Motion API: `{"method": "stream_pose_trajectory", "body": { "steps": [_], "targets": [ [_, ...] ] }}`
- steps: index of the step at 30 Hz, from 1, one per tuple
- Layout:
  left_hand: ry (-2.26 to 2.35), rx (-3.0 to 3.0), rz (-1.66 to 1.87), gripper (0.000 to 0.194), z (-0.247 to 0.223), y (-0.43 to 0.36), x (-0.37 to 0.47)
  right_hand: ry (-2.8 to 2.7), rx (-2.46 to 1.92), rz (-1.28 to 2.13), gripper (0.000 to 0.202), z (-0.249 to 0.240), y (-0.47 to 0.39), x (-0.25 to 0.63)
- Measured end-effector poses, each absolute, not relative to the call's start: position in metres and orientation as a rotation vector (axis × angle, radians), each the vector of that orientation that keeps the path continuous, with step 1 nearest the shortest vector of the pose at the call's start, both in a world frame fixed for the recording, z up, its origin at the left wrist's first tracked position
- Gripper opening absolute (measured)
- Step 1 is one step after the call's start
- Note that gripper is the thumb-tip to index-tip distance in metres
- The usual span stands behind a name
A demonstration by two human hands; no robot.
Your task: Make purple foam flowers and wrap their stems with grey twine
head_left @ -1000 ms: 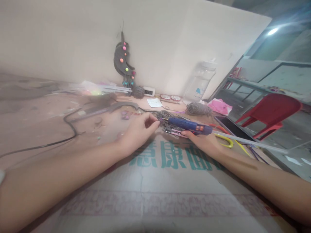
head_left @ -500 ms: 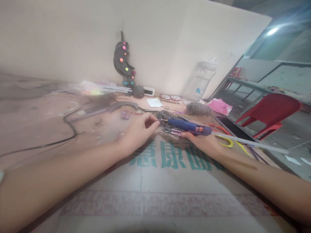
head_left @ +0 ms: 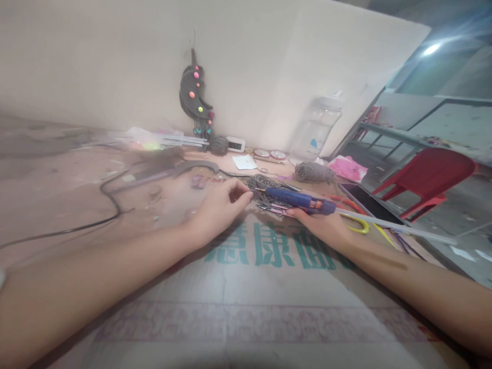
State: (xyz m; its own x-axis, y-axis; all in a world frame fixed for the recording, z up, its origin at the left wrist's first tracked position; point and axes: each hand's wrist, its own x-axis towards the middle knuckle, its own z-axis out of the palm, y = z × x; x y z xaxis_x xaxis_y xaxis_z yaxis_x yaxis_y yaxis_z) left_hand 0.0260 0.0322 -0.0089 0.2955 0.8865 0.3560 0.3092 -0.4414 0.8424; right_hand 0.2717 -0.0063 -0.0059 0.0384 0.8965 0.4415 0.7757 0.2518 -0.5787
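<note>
My right hand point(head_left: 313, 216) is closed around a blue glue gun point(head_left: 295, 199), whose metal tip points left. A long pale glue stick point(head_left: 395, 225) sticks out of its back end. Close to that tip, my left hand point(head_left: 225, 203) pinches thumb and forefinger together; whatever sits between them is too small to make out. Behind the tip lies a tangle of grey yarn point(head_left: 261, 181). Pink-handled small scissors or snips point(head_left: 273, 208) rest just below the gun. Beside my right hand is a yellow loop-shaped handle point(head_left: 360, 225), partly hidden.
A dark crescent ornament with coloured balls point(head_left: 190, 95) leans on the wall. Further along are a water bottle point(head_left: 317, 133), a grey yarn bundle point(head_left: 314, 172), a phone point(head_left: 369, 202) and a small digital clock point(head_left: 236, 145). A black cord point(head_left: 111, 197) crosses the left side. A red chair point(head_left: 442, 171) stands beyond.
</note>
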Motion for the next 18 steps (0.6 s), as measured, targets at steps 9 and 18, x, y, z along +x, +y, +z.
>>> {"method": "stream_pose_trajectory", "body": {
  "steps": [9, 18],
  "targets": [
    [1.066, 1.895, 1.123, 0.016, -0.009, 0.031, 0.026, -1.704, -1.591, 0.272, 0.024, -0.003, -0.007, 0.271],
    [1.075, 1.88, 1.142, 0.015, -0.005, 0.028, 0.025, -1.716, -1.496, 0.376, 0.02, 0.005, -0.01, 0.263]
  ]
}}
